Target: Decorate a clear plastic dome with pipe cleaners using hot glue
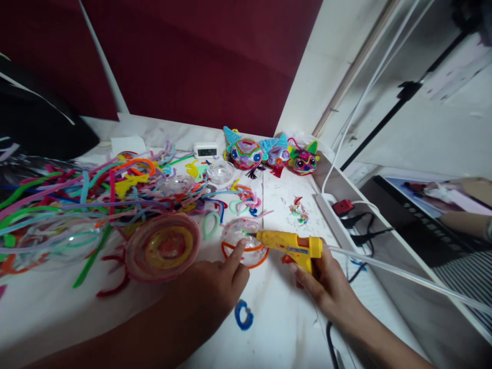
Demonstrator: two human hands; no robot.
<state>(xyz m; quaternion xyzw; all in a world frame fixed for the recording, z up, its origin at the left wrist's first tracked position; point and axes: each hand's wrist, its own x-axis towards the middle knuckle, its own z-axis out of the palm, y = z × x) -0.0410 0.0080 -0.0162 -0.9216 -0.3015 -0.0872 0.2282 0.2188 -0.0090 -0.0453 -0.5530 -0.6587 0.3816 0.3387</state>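
A yellow hot glue gun (291,243) is in my right hand (326,279), its nozzle pointing left against the top of a clear plastic dome (232,234). A long clear glue stick (378,265) sticks out of the gun's back. Orange pipe cleaner (258,261) runs around the dome's rim and across its front. My left hand (219,282) reaches in with the index finger stretched out, its tip on the dome near a small green spot by the nozzle; the other fingers are curled. A blue curled pipe cleaner (243,315) lies in front.
Colourful pipe cleaners (96,189) heap up at left, beside a coiled round piece (163,247). Several decorated animal heads (246,152) and a small digital clock (206,150) stand behind. A power strip (334,218) lies at right; another person's arm (465,225) shows far right.
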